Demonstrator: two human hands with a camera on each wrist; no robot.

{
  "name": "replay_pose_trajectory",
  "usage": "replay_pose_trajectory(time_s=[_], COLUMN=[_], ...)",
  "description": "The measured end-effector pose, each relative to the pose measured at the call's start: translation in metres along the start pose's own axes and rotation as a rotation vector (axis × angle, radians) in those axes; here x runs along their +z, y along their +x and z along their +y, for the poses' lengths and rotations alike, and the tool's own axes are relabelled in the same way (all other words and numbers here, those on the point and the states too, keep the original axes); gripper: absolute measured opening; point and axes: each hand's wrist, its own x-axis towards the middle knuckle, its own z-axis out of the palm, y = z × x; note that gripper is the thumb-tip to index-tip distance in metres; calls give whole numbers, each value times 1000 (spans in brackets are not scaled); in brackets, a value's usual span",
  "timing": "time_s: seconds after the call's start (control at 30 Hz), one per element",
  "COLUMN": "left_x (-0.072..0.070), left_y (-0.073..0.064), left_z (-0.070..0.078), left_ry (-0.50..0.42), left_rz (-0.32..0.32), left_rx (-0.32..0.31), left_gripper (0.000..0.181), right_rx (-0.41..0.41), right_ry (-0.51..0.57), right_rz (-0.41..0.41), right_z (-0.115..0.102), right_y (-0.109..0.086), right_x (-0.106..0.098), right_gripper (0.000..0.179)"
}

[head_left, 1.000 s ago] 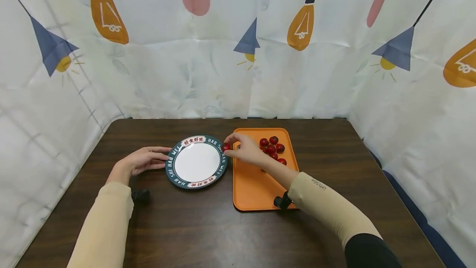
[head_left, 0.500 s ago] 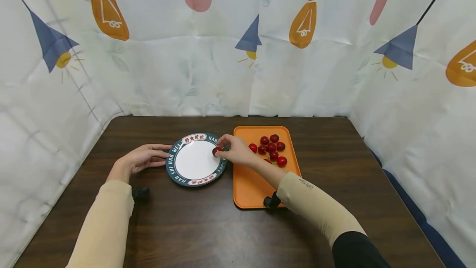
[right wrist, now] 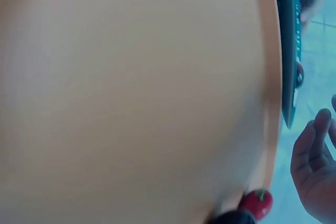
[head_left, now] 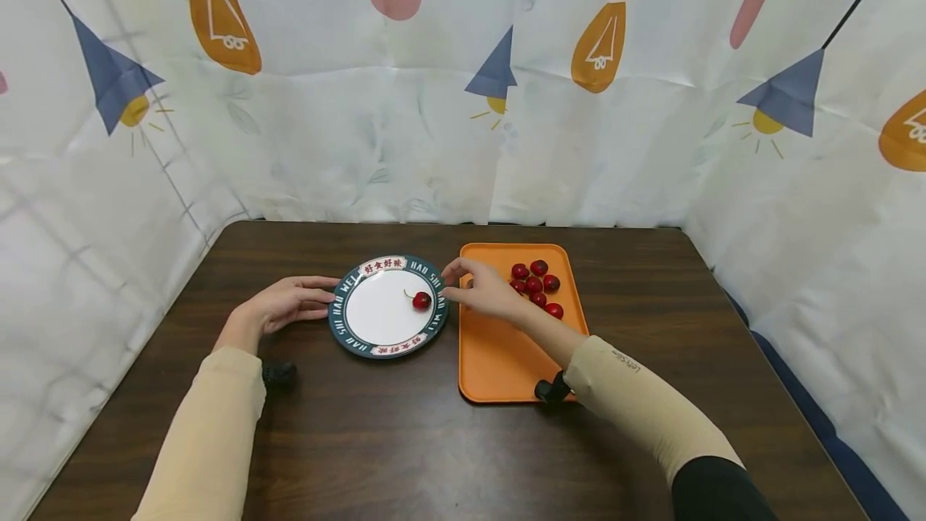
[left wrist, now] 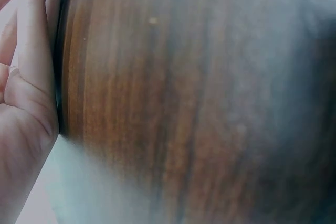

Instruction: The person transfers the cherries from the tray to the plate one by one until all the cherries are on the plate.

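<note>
A white plate [head_left: 376,313] with a dark green lettered rim lies on the table. One red cherry [head_left: 421,301] with a stem rests on its right part. My left hand [head_left: 292,304] touches the plate's left rim with its fingers extended; the left wrist view shows this hand [left wrist: 26,93] at the plate's edge. Just right of the plate, my right hand [head_left: 481,289] hovers over the orange tray's left edge, thumb and fingers apart and holding nothing. Several cherries [head_left: 534,285] lie in the upper part of the orange tray [head_left: 499,368], some possibly hidden behind the right hand.
The dark brown wooden table [head_left: 376,441] carries plate and tray side by side, with a narrow gap between. A patterned white curtain [head_left: 405,143] hangs behind the table and along both sides. Black wrist cameras sit under both forearms.
My right hand carried a cherry left onto the plate, let it go and drew back right toward the tray. My left hand has stayed at the plate's rim. The head view shifted slightly.
</note>
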Motion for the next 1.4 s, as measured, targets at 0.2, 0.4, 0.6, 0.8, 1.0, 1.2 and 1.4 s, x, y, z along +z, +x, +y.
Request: replay_pose_trajectory(time_s=[0.2,0.4,0.6,0.8,1.0,1.2,1.4], left_x=[3,10,13,12,12,12,13], left_y=[-2,-5,-7,-10,-12,-14,-15], left_z=[-2,-3,-2,-1,-2,-4,-4], left_ry=[25,34,10,-43,-63,-58,-50], left_rz=[19,57,68,60,54,53,55], left_rx=[17,39,32,8,3,26,31], left_gripper=[65,63,63,66,67,65,65], right_rx=[-11,17,32,122,206,218,249], right_ry=[41,75,49,103,148,93,40], right_rz=[8,45,111,216,251,257,247], right_z=[7,14,29,46,67,82,85], right_y=[-14,-28,-40,-51,-57,-61,-67], right_x=[-21,-45,-72,-100,-117,-124,-125], right_gripper=[33,37,35,35,41,42,35])
